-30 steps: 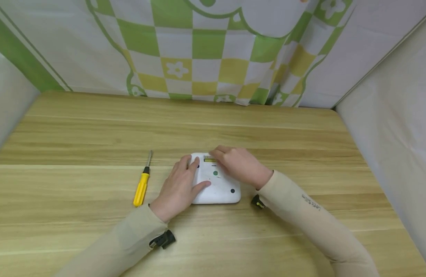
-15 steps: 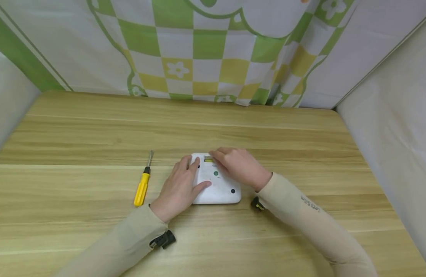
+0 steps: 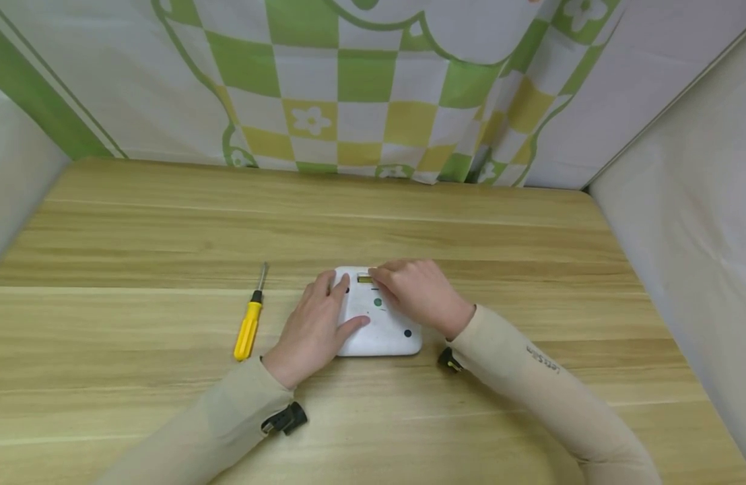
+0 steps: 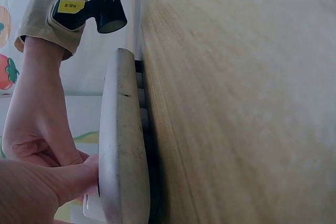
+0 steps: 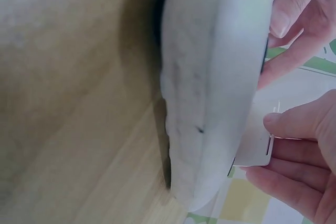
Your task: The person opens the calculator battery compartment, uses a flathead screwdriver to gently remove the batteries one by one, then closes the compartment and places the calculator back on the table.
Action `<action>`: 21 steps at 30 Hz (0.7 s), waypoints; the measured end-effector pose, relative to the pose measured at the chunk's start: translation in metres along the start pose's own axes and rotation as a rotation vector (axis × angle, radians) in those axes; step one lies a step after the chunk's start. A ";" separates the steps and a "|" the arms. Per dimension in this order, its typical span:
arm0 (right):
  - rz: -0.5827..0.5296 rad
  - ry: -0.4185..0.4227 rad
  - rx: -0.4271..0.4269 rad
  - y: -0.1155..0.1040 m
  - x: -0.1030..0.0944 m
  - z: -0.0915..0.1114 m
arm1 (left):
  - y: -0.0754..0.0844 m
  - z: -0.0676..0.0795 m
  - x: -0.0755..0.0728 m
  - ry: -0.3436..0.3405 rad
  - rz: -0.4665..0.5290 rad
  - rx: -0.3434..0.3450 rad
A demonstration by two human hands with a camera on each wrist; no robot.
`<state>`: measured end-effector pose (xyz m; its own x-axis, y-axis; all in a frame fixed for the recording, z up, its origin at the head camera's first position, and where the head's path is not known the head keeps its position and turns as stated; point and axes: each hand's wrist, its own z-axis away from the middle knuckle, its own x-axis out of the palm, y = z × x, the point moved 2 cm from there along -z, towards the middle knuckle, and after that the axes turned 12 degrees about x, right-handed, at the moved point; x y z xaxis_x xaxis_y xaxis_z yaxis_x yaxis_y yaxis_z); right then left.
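Note:
A white calculator (image 3: pixel 382 340) lies face down on the table, its keys facing the wood in the left wrist view. My left hand (image 3: pixel 312 322) rests on its left side, fingers and thumb spread over the back. At the far edge, my right hand (image 3: pixel 418 293) pinches a small white battery cover (image 5: pixel 256 142) between thumb and fingers; the cover stands up from the back in the right wrist view. Beside those fingertips a yellowish battery (image 3: pixel 364 279) shows in the compartment, partly hidden by the right hand.
A yellow-handled screwdriver (image 3: pixel 248 330) lies left of the left hand, its tip pointing away. The wooden table (image 3: pixel 167 222) ends at a green-and-white checked curtain (image 3: pixel 363 77) behind. White cloth walls (image 3: pixel 700 202) stand at both sides.
My right hand shifts very slightly with the cover at the compartment, and a narrower strip of the compartment shows. My left hand and the calculator stay in place.

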<state>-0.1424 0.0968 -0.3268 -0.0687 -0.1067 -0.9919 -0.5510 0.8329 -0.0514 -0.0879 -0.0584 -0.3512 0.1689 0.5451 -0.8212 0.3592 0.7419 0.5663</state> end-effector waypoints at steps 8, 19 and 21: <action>-0.031 0.109 -0.044 0.005 0.001 0.009 | 0.000 0.000 0.000 0.006 -0.005 0.004; -0.029 0.156 -0.043 0.018 0.000 0.019 | -0.001 0.000 0.001 0.028 -0.014 0.020; -0.033 0.163 -0.037 0.021 -0.001 0.021 | -0.001 0.000 0.001 0.025 -0.014 0.018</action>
<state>-0.1367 0.1257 -0.3293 -0.1828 -0.2231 -0.9575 -0.5853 0.8072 -0.0764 -0.0881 -0.0583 -0.3524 0.1410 0.5441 -0.8271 0.3778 0.7427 0.5529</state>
